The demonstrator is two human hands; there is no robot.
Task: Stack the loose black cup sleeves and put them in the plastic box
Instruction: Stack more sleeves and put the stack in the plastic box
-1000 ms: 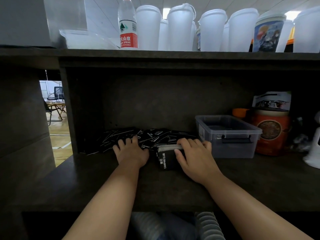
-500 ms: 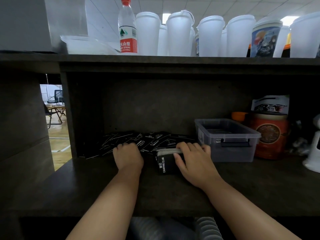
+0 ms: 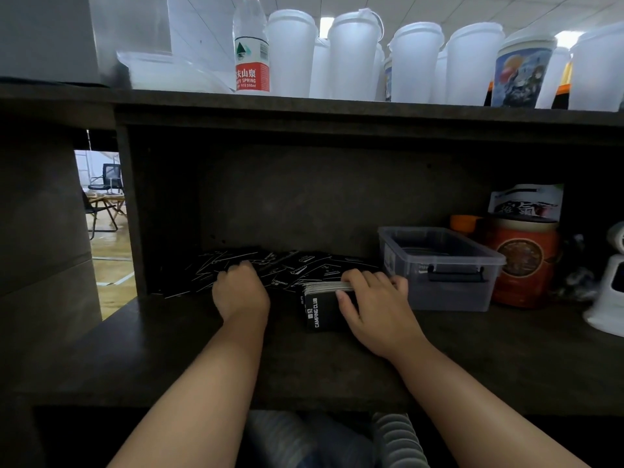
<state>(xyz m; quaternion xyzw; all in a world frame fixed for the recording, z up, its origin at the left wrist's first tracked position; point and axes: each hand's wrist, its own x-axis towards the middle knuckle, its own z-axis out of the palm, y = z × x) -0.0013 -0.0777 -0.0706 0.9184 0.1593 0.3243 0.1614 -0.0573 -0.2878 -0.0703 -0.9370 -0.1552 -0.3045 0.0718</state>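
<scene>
Both your hands work on the dark lower shelf [image 3: 202,359] at mid-frame. Your right hand [image 3: 374,312] grips the upright stack of black sleeves [image 3: 319,310], fingers curled over its top. Your left hand [image 3: 241,292] rests with curled fingers on the loose sleeves [image 3: 304,265]; whether it pinches one, I cannot tell. Right of the stack sits the plastic box [image 3: 439,268].

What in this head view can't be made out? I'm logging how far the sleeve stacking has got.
- Left hand: fingers curl away from the camera over the loose sleeves, so whether its grip holds one is hidden.
- Stack of sleeves: its count is too fine to read, and the right hand covers its right side.
- Plastic box: cloudy walls and shelf shadow blur its contents.
</scene>
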